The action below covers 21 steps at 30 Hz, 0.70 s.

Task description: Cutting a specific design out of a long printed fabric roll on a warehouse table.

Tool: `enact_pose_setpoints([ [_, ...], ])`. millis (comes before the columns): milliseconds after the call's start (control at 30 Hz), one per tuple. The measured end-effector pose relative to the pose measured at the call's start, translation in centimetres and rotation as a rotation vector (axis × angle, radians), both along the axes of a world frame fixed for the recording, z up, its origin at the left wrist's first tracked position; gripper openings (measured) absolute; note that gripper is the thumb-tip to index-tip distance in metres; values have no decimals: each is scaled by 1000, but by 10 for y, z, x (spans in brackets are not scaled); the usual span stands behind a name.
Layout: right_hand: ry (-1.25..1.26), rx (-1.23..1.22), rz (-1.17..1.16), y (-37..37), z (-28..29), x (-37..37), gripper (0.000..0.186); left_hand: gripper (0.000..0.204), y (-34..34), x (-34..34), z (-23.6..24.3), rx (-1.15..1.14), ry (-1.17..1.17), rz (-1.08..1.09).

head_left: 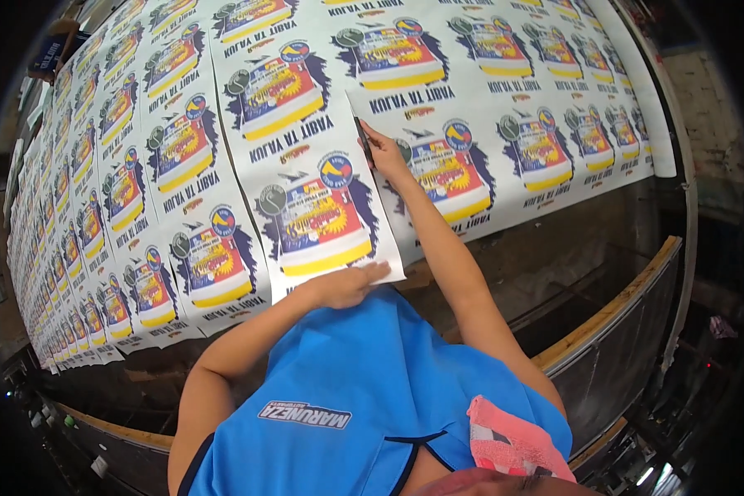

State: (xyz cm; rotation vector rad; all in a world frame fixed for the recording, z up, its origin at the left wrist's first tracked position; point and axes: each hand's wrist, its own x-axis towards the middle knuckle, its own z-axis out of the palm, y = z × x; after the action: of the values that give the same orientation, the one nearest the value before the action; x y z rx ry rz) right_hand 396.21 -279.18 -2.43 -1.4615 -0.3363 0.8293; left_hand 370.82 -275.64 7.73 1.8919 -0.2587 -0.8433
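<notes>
A wide printed sheet (463, 99) with rows of repeated colourful designs covers the slanted table. A cut runs up through it, parting a strip (306, 157) from the portion on the right. My right hand (386, 157) is closed round a slim black cutting tool (362, 140) near the top of this cut; its tip is too small to make out. At the strip's near end, my left hand (351, 285) lies flat with fingers stretched out on the paper's lower edge, close to my blue shirt.
More strips with the same print (190, 149) lie side by side to the left. A wooden-topped ledge (616, 310) stands at the right, below the table's near edge. At the far upper left, part of another person (54, 50) shows.
</notes>
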Motion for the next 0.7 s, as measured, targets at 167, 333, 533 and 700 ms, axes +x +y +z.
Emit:
enact_pose_setpoints([
  [167,10,-6,47,74,-5,65,49,49,31,32,-1,-124,206,-49],
  [333,-43,-31,55,151,-15,135,47,54,55,45,-45,-219,400,-102],
  [533,-210,-106,24,254,-16,215,43,55,83,53,-58,-506,794,121],
  [700,-231,-137,2,333,-8,275,44,60,89,56,-64,-448,825,72],
])
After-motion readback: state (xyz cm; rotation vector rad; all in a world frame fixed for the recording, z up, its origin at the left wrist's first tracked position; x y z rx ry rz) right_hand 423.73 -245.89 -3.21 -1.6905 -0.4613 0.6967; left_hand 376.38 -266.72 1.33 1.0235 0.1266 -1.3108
